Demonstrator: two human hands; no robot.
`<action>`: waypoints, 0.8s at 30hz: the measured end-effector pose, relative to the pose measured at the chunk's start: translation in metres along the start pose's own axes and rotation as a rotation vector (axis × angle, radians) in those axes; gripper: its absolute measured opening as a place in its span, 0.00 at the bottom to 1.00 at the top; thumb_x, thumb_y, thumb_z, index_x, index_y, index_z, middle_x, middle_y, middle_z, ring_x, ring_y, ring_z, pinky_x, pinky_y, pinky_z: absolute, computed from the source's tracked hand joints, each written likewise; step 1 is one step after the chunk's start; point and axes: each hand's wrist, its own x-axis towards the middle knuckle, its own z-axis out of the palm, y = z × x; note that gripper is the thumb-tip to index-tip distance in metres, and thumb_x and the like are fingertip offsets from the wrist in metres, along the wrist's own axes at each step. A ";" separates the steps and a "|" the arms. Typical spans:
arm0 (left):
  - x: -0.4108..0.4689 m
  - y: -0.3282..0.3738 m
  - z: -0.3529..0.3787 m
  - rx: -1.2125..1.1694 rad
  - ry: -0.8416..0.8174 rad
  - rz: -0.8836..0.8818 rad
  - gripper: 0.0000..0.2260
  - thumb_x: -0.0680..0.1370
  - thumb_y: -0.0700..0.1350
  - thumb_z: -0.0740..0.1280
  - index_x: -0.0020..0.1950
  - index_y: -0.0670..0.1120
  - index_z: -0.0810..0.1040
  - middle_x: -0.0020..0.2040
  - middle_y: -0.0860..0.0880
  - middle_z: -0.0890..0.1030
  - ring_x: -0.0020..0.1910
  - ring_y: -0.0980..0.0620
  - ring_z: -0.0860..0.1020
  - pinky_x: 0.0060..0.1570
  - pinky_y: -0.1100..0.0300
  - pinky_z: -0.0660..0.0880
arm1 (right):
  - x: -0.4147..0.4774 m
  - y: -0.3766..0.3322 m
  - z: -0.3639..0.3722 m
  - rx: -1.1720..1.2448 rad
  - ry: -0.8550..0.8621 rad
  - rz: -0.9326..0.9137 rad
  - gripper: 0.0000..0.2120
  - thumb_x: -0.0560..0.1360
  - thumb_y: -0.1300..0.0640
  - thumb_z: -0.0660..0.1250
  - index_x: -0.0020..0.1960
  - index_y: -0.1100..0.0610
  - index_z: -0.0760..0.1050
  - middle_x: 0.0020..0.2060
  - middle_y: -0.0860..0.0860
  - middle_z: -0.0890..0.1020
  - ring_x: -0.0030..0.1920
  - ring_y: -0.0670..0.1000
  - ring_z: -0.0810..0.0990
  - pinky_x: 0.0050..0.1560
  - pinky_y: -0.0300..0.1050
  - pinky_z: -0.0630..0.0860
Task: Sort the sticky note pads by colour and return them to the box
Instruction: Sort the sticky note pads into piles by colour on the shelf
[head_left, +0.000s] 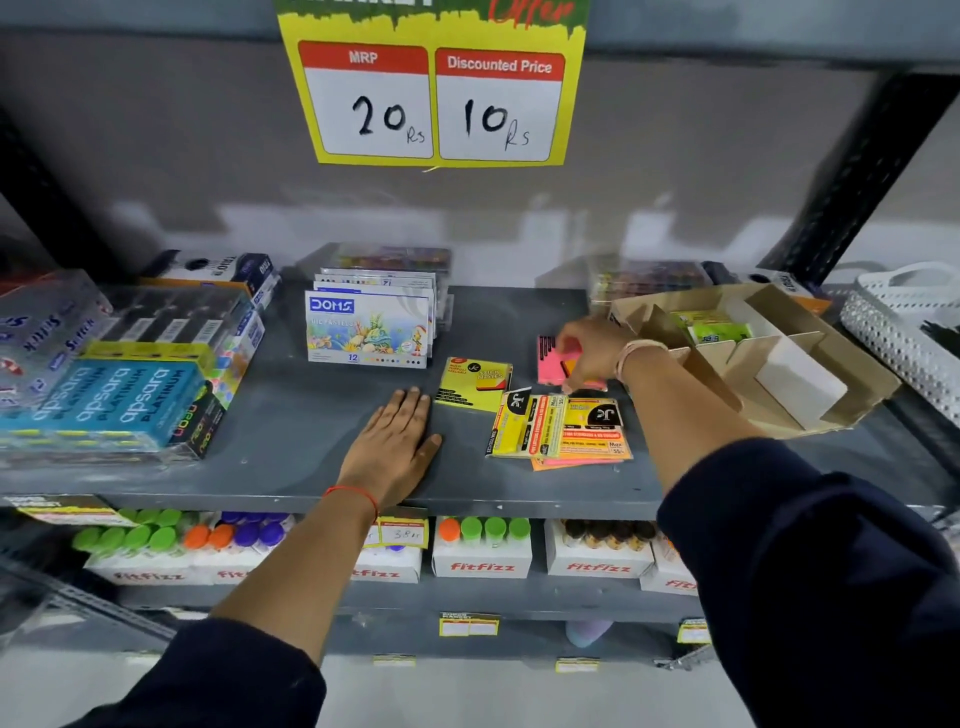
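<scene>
A pink sticky note pad (550, 361) lies on the grey shelf (311, 405), and my right hand (589, 353) is on it with fingers curled around its right edge. A yellow pad (474, 383) lies alone to its left. In front of these, a loose pile of yellow and orange pads (563, 426) sits fanned out. The cardboard divider box (810, 374) stands tilted at the right, with green pads (714, 327) in a back compartment. My left hand (396, 447) rests flat on the shelf, fingers spread, holding nothing.
A Doms pastel box (368, 330) stands behind the pads. Stacked pen and pencil packs (119, 384) fill the shelf's left side. A white perforated basket (904, 322) sits at far right. A yellow price sign (431, 88) hangs above. Bottles in white boxes (480, 551) line the lower shelf.
</scene>
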 end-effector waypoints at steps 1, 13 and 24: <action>0.000 0.000 0.000 -0.001 -0.004 0.003 0.28 0.79 0.56 0.43 0.75 0.44 0.45 0.78 0.47 0.46 0.77 0.50 0.44 0.75 0.57 0.43 | 0.004 0.003 0.006 0.004 -0.008 0.005 0.26 0.64 0.59 0.77 0.60 0.57 0.73 0.61 0.55 0.76 0.60 0.56 0.75 0.56 0.44 0.71; 0.000 0.004 -0.002 0.025 -0.008 -0.017 0.25 0.81 0.51 0.47 0.75 0.44 0.45 0.78 0.47 0.46 0.77 0.50 0.44 0.76 0.56 0.44 | -0.032 -0.027 -0.002 -0.025 -0.028 -0.281 0.25 0.71 0.44 0.69 0.64 0.54 0.74 0.66 0.53 0.74 0.65 0.53 0.72 0.65 0.46 0.67; -0.001 0.006 -0.004 0.016 -0.008 -0.023 0.25 0.81 0.51 0.48 0.75 0.44 0.45 0.78 0.47 0.47 0.77 0.50 0.44 0.76 0.56 0.44 | -0.055 -0.033 0.006 -0.092 0.128 -0.326 0.14 0.75 0.53 0.65 0.56 0.55 0.81 0.52 0.56 0.82 0.53 0.57 0.79 0.55 0.50 0.76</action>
